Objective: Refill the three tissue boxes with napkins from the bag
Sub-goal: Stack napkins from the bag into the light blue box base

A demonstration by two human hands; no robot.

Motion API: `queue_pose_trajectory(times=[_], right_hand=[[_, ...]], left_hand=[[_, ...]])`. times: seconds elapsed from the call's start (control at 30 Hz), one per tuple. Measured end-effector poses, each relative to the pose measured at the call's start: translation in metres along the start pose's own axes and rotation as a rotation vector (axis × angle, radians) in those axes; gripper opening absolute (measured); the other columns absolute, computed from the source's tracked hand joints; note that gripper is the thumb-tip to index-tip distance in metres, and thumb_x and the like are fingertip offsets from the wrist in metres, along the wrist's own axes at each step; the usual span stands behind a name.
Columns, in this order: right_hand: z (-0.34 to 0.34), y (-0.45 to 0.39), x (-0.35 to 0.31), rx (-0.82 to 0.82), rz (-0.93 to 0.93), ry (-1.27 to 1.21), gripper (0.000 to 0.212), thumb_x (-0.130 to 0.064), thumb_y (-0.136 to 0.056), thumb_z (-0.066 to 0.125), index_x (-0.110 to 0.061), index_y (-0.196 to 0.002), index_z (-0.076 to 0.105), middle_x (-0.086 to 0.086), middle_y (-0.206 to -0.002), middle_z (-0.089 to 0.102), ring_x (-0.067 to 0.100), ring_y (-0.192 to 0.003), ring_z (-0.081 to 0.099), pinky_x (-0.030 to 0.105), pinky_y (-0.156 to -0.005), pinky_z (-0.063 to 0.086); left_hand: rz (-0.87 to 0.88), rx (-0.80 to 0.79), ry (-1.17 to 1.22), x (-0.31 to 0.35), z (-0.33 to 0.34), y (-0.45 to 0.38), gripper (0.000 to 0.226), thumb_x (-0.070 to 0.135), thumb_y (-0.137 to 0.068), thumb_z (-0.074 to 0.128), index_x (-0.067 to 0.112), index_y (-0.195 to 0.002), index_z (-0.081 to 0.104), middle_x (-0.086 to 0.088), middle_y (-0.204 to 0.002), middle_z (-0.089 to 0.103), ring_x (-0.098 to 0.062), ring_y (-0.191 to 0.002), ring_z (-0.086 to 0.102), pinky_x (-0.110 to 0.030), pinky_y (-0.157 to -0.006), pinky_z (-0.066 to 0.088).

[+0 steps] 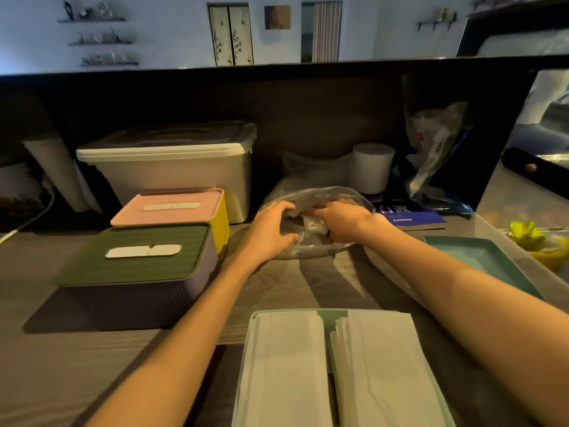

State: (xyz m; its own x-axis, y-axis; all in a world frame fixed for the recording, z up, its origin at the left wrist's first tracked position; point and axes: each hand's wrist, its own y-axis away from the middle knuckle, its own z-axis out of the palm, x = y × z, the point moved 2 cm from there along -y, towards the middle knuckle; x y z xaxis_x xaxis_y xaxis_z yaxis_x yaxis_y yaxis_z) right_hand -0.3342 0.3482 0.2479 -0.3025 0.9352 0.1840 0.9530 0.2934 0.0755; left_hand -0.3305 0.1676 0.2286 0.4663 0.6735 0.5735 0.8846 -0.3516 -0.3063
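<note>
A clear plastic bag (320,197) of napkins lies at the middle of the wooden table. My left hand (271,229) holds the bag's left edge. My right hand (341,221) reaches into the bag and grips white napkins (312,224) inside it. Directly in front of me an open pale green tissue box (251,340) holds two stacks of white napkins (378,365) side by side. To the left stand a purple box with a closed green lid (138,257) and, behind it, a yellow box with a closed pink lid (167,208).
A large lidded white storage bin (172,167) stands behind the boxes. A white paper roll (371,167), a blue booklet (412,217) and crumpled bags sit at the back right. A teal tray (480,260) lies right, with a yellow item (535,241) beyond it.
</note>
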Motion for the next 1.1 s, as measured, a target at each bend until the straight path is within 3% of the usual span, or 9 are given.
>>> queue_pose_trajectory(times=[0.1,0.2,0.3,0.37,0.57,0.73,0.83,0.97,1.1], right_hand=[[0.002,-0.002,-0.001,0.126,0.006,0.010,0.051,-0.032,-0.100,0.057,-0.035,-0.150,0.046,0.005,-0.154,0.047,0.034,-0.143,0.040,0.051,-0.118,0.029],[0.000,0.003,-0.001,0.317,-0.026,-0.086,0.030,-0.026,-0.097,0.060,-0.027,-0.126,0.068,0.005,-0.130,0.067,0.029,-0.123,0.058,0.046,-0.105,0.043],[-0.010,0.022,-0.004,0.534,-0.040,-0.422,0.015,-0.023,-0.092,0.070,-0.022,-0.107,0.075,0.001,-0.102,0.075,0.022,-0.098,0.067,0.041,-0.086,0.052],[-0.019,0.040,-0.009,0.632,-0.002,-0.712,0.018,-0.027,-0.093,0.073,-0.020,-0.110,0.075,-0.007,-0.103,0.073,0.011,-0.096,0.066,0.032,-0.085,0.051],[0.001,0.076,-0.028,0.403,0.176,-1.677,0.038,-0.031,-0.092,0.073,-0.021,-0.127,0.063,-0.002,-0.114,0.072,0.016,-0.104,0.071,0.026,-0.075,0.061],[0.014,0.080,-0.032,0.486,0.101,-1.487,0.046,-0.033,-0.091,0.074,-0.040,-0.133,0.056,-0.013,-0.135,0.051,0.013,-0.121,0.056,0.031,-0.089,0.061],[0.014,0.088,-0.027,0.479,0.007,-1.400,0.054,-0.032,-0.092,0.074,-0.046,-0.138,0.051,-0.020,-0.137,0.049,0.004,-0.121,0.054,0.020,-0.082,0.058],[0.011,0.096,-0.024,0.576,0.070,-1.438,0.039,-0.024,-0.096,0.070,-0.036,-0.132,0.062,-0.021,-0.125,0.061,-0.003,-0.113,0.059,0.011,-0.072,0.054],[0.008,0.098,-0.023,0.641,0.050,-1.488,0.035,-0.018,-0.095,0.071,-0.032,-0.127,0.067,-0.016,-0.124,0.067,-0.003,-0.113,0.063,0.020,-0.081,0.059]], left_hand=[[0.008,0.003,0.043,0.001,-0.001,0.009,0.051,0.014,-0.085,0.079,0.020,-0.132,0.059,0.002,-0.135,0.058,-0.016,-0.120,0.058,-0.040,-0.099,0.053],[0.002,-0.025,0.063,0.003,-0.002,0.021,0.053,0.012,-0.084,0.080,0.020,-0.132,0.059,0.002,-0.134,0.058,-0.017,-0.113,0.060,-0.039,-0.094,0.056],[-0.006,-0.037,0.053,0.003,-0.006,0.029,0.057,0.010,-0.082,0.078,0.019,-0.134,0.055,0.001,-0.132,0.060,-0.017,-0.117,0.059,-0.037,-0.097,0.054],[-0.010,-0.051,0.052,0.005,-0.010,0.033,0.057,0.010,-0.082,0.078,0.018,-0.133,0.053,-0.001,-0.130,0.062,-0.018,-0.119,0.060,-0.034,-0.097,0.052],[-0.186,-0.129,0.616,0.021,-0.021,0.050,0.088,0.043,-0.065,0.091,0.034,-0.141,0.047,0.012,-0.131,0.060,-0.008,-0.119,0.057,-0.034,-0.094,0.056],[-0.243,-0.079,0.787,0.026,-0.013,0.056,0.047,0.022,-0.087,0.078,0.026,-0.129,0.058,0.007,-0.120,0.068,-0.013,-0.113,0.063,-0.033,-0.084,0.062],[-0.277,-0.032,0.871,0.024,-0.011,0.057,0.044,0.017,-0.089,0.075,0.022,-0.130,0.059,0.004,-0.118,0.070,-0.013,-0.109,0.067,-0.032,-0.079,0.062],[-0.351,-0.061,0.980,0.024,-0.008,0.059,0.049,0.014,-0.088,0.076,0.018,-0.133,0.057,0.002,-0.119,0.070,-0.012,-0.108,0.066,-0.025,-0.074,0.060],[-0.434,-0.109,1.078,0.024,-0.002,0.060,0.056,0.013,-0.082,0.080,0.014,-0.133,0.058,-0.003,-0.121,0.071,-0.017,-0.111,0.066,-0.029,-0.080,0.060]])
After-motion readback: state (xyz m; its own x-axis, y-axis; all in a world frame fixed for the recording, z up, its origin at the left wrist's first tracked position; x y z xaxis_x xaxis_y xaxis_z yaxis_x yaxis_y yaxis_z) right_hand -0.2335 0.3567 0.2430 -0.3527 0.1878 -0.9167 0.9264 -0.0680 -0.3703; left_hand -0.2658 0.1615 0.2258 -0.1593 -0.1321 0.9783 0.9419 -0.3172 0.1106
